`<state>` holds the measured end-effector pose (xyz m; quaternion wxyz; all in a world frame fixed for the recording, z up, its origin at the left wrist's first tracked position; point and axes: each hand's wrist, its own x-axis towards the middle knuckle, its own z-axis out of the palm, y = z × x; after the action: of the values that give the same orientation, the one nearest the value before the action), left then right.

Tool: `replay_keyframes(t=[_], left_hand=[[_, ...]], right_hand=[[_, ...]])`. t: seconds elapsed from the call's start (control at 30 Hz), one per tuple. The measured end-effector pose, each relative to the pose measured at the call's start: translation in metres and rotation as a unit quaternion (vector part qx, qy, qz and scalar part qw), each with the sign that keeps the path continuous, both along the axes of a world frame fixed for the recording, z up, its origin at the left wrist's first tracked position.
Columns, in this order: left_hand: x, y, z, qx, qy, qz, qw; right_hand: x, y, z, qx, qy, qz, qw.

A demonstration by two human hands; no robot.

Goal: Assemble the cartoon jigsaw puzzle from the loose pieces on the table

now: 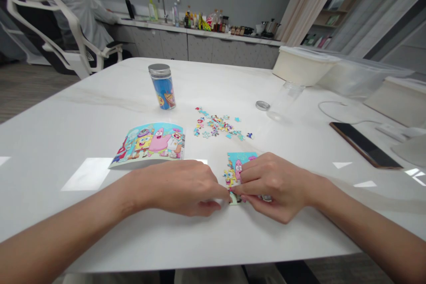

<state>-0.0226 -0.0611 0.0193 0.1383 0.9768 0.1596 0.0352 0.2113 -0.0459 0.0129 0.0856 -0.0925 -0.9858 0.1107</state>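
Note:
A partly joined jigsaw puzzle (pixel 237 159) with cartoon figures lies flat near the table's front edge. My left hand (pixel 186 188) rests at its left side, index finger stretched to the lower left edge, thumb apart below and the other fingers curled. From the right, my right hand (pixel 274 186) covers much of the puzzle, its bent fingers closed on the lower middle part; whether a single piece is pinched there is hidden. Beyond the hands lies a heap of loose puzzle pieces (pixel 218 123). A curved picture sheet (pixel 155 142) with similar figures stands left of the heap.
A lidded jar (pixel 163 88) with a blue picture stands at the back left. To the right are an uncapped clear jar (pixel 286 101), its metal lid (pixel 262 105), a phone (pixel 364 144), a cable and storage boxes (pixel 302 64). Another person (pixel 81 17) sits beyond the table, far left.

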Motion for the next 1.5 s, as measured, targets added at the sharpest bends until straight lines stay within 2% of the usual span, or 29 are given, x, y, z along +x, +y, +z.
replay_keyframes(t=[0.2, 0.27, 0.4, 0.5, 0.63, 0.8, 1.03, 1.33, 1.5], left_hand=[[-0.001, 0.0, 0.003, 0.001, 0.03, 0.005, 1.0], [-0.001, 0.0, 0.004, 0.009, 0.038, 0.034, 0.999], [0.001, 0.002, 0.001, 0.055, 0.053, 0.13, 0.989], [0.001, 0.003, -0.005, 0.083, 0.044, 0.15, 0.984], [0.001, 0.004, -0.012, 0.092, 0.036, 0.15, 0.984], [0.001, 0.005, -0.016, 0.125, 0.044, 0.154, 0.979], [-0.001, 0.007, -0.016, 0.161, 0.061, 0.082, 0.982], [-0.001, 0.008, -0.015, 0.153, 0.065, 0.071, 0.983], [-0.002, 0.01, -0.017, 0.15, 0.056, 0.062, 0.985]], right_hand=[[0.003, 0.003, -0.001, 0.016, 0.058, -0.029, 0.998], [0.005, 0.007, -0.002, 0.021, 0.063, -0.053, 0.996], [0.007, 0.013, -0.004, 0.03, 0.05, -0.098, 0.993], [0.006, 0.016, -0.005, 0.031, 0.053, -0.129, 0.99], [0.007, 0.018, -0.004, 0.033, 0.057, -0.171, 0.983], [0.01, 0.023, -0.001, 0.053, 0.066, -0.26, 0.962], [0.007, 0.031, -0.002, 0.022, 0.091, -0.373, 0.923], [0.01, 0.048, -0.009, -0.025, 0.096, -0.47, 0.877], [0.015, 0.055, -0.013, -0.052, 0.095, -0.489, 0.865]])
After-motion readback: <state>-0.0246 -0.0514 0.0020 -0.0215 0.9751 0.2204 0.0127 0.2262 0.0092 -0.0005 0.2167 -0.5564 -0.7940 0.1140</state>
